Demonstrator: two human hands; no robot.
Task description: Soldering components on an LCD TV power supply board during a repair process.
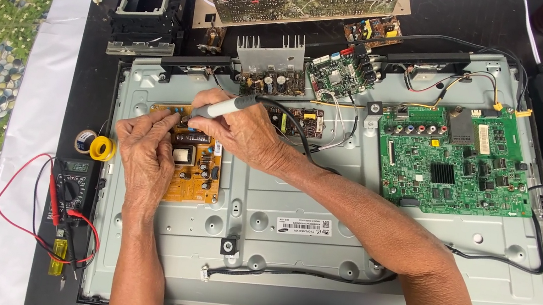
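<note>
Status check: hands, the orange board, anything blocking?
Right hand gripping soldering iron, tip down on orange board. Left hand resting on the board beside it. Iron's cable trails clear.

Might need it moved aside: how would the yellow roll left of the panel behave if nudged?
The yellow roll looks small and probably light, so it should slide easily. It seems to lie flat on the table, so rolling is unlikely unless tipped onto its rim.
</note>
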